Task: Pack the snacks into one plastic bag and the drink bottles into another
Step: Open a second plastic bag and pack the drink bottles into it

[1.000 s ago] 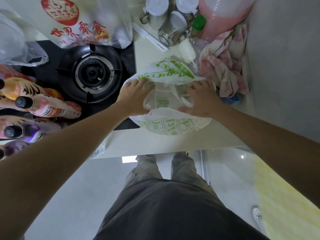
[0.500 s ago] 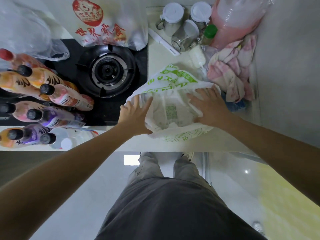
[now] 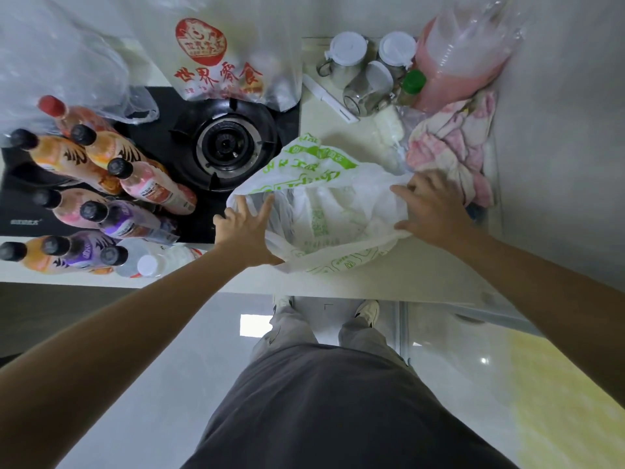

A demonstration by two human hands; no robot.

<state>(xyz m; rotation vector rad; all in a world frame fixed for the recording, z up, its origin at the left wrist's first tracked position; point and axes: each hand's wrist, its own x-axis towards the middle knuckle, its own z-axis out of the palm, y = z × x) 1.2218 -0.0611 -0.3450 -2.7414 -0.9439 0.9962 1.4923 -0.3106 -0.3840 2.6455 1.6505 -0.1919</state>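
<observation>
**Both hands spread the mouth of the green-printed bag**

The white plastic bag (image 3: 324, 214) with green print lies on the pale counter (image 3: 389, 279), its mouth held wide between the two hands. The left hand (image 3: 248, 231) presses the left edge with straight, spread fingers; the right hand (image 3: 431, 211) rests on the right edge, fingers relaxed and only lightly bent. Neither hand is clenched. The film looks thin, soft and a little slippery, so it will probably collapse when released; the rim or the handle loops seem the best places to take hold.

To the left of the left hand stand the drink bottles (image 3: 111, 198), close together, partly on the black stove (image 3: 223, 147). About eleven caps can be counted: nine dark, one red, one white. Full bottles are likely heavy and smooth, so the neck below the cap gives a sure hold. Beyond the grip stand one clear bag with red print (image 3: 216, 62) and one plain clear bag (image 3: 67, 72).
</observation>
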